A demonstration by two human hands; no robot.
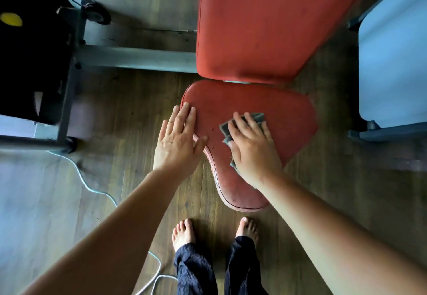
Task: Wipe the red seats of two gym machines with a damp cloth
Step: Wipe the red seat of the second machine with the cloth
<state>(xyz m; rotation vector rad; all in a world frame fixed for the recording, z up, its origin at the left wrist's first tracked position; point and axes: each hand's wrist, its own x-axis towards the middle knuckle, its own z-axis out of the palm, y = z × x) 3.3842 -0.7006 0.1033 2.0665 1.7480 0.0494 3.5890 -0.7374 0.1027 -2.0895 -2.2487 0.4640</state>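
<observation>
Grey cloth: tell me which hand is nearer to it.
Right. The right hand lies flat on the grey cloth, pressing it onto the red seat; the left hand rests on the seat's left edge, apart from the cloth.

The heart-shaped red seat pad (277, 119) and the long red backrest pad (265, 28) are covered in a leather-like vinyl, matt and scuffed, with a raised piped seam round the seat's rim. The folded grey cloth (257, 117) on the seat looks soft, woven and dull. The dark brown plank floor (138, 109) shows wood grain with a low sheen, the grey-blue machine frame tube (138, 57) is smooth painted metal, and the thin white cable (87, 183) looks like smooth plastic.
</observation>
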